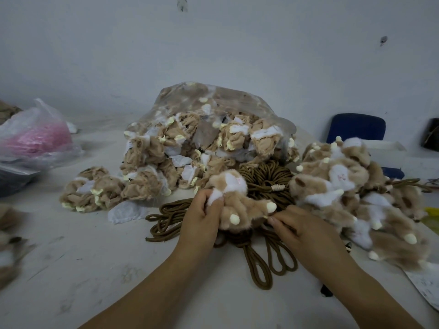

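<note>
A tan and white plush toy skin [240, 205] with cream paw tips lies fur side out between my hands at the table's middle. My left hand [202, 217] grips its white and tan body from the left, thumb and fingers curled into the fur. My right hand [297, 229] pinches at a cream tip on the toy's lower right edge. Under the toy lies a bundle of brown cords [263, 181], with loops [261, 269] spreading toward me.
A clear plastic bag [209, 129] full of inside-out skins stands behind. More inside-out skins [95, 191] lie at left, a heap of fur-side-out ones [356, 193] at right. A bag with pink contents [35, 138] sits far left, a blue chair [356, 127] far right.
</note>
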`<state>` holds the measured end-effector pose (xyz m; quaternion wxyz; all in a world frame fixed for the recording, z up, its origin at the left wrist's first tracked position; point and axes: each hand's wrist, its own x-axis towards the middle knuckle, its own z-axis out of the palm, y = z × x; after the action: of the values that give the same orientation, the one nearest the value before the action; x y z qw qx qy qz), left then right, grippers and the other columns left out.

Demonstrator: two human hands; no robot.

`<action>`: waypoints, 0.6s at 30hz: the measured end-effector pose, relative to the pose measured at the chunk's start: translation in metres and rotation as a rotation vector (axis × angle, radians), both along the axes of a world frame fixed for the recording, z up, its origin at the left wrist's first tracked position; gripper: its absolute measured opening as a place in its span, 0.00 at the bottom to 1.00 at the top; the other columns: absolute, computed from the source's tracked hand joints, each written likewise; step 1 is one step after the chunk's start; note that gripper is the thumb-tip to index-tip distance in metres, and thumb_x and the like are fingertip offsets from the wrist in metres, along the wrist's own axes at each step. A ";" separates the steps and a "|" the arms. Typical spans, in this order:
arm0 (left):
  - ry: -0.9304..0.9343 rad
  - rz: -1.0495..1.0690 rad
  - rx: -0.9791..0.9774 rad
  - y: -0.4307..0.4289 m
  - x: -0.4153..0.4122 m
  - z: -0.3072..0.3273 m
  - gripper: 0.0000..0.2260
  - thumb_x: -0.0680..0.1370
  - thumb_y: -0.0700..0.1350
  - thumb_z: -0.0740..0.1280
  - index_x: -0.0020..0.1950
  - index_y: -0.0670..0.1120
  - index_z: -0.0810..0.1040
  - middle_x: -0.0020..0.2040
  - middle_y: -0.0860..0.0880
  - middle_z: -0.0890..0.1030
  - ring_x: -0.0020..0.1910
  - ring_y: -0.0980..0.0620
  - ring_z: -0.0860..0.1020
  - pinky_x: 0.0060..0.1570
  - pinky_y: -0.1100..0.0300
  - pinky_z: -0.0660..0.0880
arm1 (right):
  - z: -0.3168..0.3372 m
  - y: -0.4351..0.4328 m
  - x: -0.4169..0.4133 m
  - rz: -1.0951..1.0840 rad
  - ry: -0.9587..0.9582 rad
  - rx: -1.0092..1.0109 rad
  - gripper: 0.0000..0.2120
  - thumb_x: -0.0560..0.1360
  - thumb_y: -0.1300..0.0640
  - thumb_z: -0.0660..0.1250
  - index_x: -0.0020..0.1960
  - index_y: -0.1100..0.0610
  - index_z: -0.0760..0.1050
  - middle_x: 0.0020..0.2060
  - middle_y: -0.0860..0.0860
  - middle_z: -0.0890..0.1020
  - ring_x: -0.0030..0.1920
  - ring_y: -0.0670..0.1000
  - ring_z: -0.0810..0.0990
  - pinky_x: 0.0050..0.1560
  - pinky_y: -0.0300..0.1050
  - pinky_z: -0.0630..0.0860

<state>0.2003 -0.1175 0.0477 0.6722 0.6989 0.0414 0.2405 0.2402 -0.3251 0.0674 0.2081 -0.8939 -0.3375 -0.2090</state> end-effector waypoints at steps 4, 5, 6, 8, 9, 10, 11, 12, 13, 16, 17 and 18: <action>-0.020 -0.027 0.009 -0.001 -0.001 0.002 0.07 0.76 0.58 0.62 0.45 0.59 0.79 0.41 0.51 0.83 0.41 0.51 0.80 0.40 0.49 0.77 | 0.001 0.000 0.000 0.000 0.021 -0.004 0.23 0.75 0.37 0.47 0.42 0.47 0.78 0.33 0.41 0.72 0.36 0.41 0.73 0.29 0.35 0.66; -0.030 -0.051 -0.015 -0.002 -0.002 0.003 0.09 0.77 0.59 0.63 0.45 0.57 0.79 0.41 0.50 0.83 0.40 0.51 0.80 0.38 0.50 0.76 | 0.001 0.000 -0.001 0.003 0.044 0.006 0.22 0.75 0.37 0.49 0.43 0.48 0.78 0.34 0.41 0.73 0.37 0.41 0.73 0.31 0.37 0.68; -0.037 -0.079 -0.045 -0.003 -0.003 0.004 0.11 0.78 0.60 0.63 0.45 0.56 0.79 0.42 0.49 0.83 0.41 0.50 0.80 0.38 0.50 0.74 | 0.001 0.000 -0.001 0.015 0.075 0.028 0.21 0.75 0.39 0.51 0.43 0.49 0.78 0.35 0.42 0.74 0.38 0.42 0.74 0.33 0.38 0.70; -0.045 -0.117 -0.117 -0.006 -0.005 0.007 0.14 0.77 0.61 0.61 0.47 0.55 0.81 0.45 0.49 0.85 0.45 0.50 0.82 0.41 0.54 0.76 | 0.001 0.002 -0.004 0.051 0.165 0.119 0.16 0.76 0.44 0.56 0.44 0.51 0.78 0.36 0.44 0.77 0.39 0.43 0.75 0.37 0.41 0.72; -0.047 -0.123 -0.152 -0.007 -0.005 0.007 0.14 0.76 0.60 0.60 0.48 0.56 0.82 0.48 0.52 0.85 0.48 0.53 0.83 0.45 0.59 0.78 | 0.002 0.004 -0.006 0.067 0.225 0.188 0.13 0.77 0.47 0.58 0.43 0.51 0.78 0.36 0.45 0.78 0.39 0.43 0.76 0.37 0.41 0.73; -0.040 -0.128 -0.192 -0.010 -0.005 0.008 0.14 0.77 0.58 0.60 0.52 0.56 0.83 0.50 0.54 0.86 0.51 0.57 0.82 0.48 0.63 0.78 | 0.003 0.007 -0.008 0.086 0.283 0.264 0.10 0.78 0.49 0.60 0.41 0.49 0.77 0.35 0.45 0.78 0.39 0.42 0.76 0.36 0.37 0.73; -0.028 -0.142 -0.219 -0.012 -0.006 0.008 0.12 0.79 0.55 0.61 0.54 0.55 0.82 0.51 0.56 0.85 0.53 0.59 0.82 0.49 0.66 0.77 | 0.005 0.009 -0.010 0.106 0.325 0.335 0.10 0.78 0.52 0.61 0.40 0.47 0.77 0.35 0.44 0.80 0.38 0.39 0.77 0.36 0.33 0.72; -0.016 -0.158 -0.215 -0.015 -0.007 0.009 0.11 0.82 0.52 0.60 0.55 0.55 0.82 0.51 0.57 0.85 0.53 0.60 0.82 0.49 0.67 0.77 | 0.006 0.011 -0.012 0.125 0.349 0.389 0.11 0.78 0.54 0.62 0.39 0.44 0.76 0.35 0.40 0.80 0.38 0.36 0.77 0.36 0.29 0.71; -0.013 -0.175 -0.180 -0.017 -0.008 0.008 0.12 0.83 0.50 0.59 0.54 0.56 0.82 0.51 0.57 0.85 0.53 0.61 0.81 0.49 0.68 0.77 | 0.008 0.012 -0.013 0.140 0.366 0.422 0.12 0.78 0.55 0.62 0.39 0.43 0.76 0.36 0.36 0.80 0.39 0.35 0.77 0.37 0.26 0.70; -0.016 -0.188 -0.106 -0.021 -0.011 0.011 0.13 0.78 0.59 0.59 0.51 0.61 0.82 0.51 0.57 0.85 0.54 0.59 0.81 0.50 0.65 0.77 | 0.007 0.011 -0.012 0.145 0.417 0.454 0.11 0.79 0.55 0.62 0.41 0.46 0.79 0.37 0.38 0.81 0.40 0.37 0.78 0.37 0.26 0.70; -0.032 -0.149 -0.079 -0.020 -0.010 0.012 0.13 0.75 0.62 0.59 0.51 0.62 0.81 0.50 0.55 0.84 0.53 0.56 0.81 0.51 0.61 0.78 | 0.006 0.010 -0.011 0.139 0.423 0.449 0.11 0.79 0.54 0.61 0.42 0.47 0.79 0.38 0.38 0.81 0.40 0.37 0.78 0.38 0.26 0.70; -0.056 -0.071 -0.024 -0.016 -0.009 0.012 0.12 0.74 0.64 0.60 0.51 0.61 0.78 0.51 0.52 0.83 0.53 0.53 0.80 0.51 0.57 0.78 | 0.005 0.010 -0.009 0.134 0.419 0.440 0.10 0.79 0.54 0.61 0.43 0.48 0.80 0.39 0.38 0.81 0.42 0.37 0.78 0.39 0.26 0.70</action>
<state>0.1918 -0.1339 0.0602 0.6896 0.6848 0.0006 0.2355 0.2308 -0.3150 0.0727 0.4750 -0.8267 -0.2922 -0.0743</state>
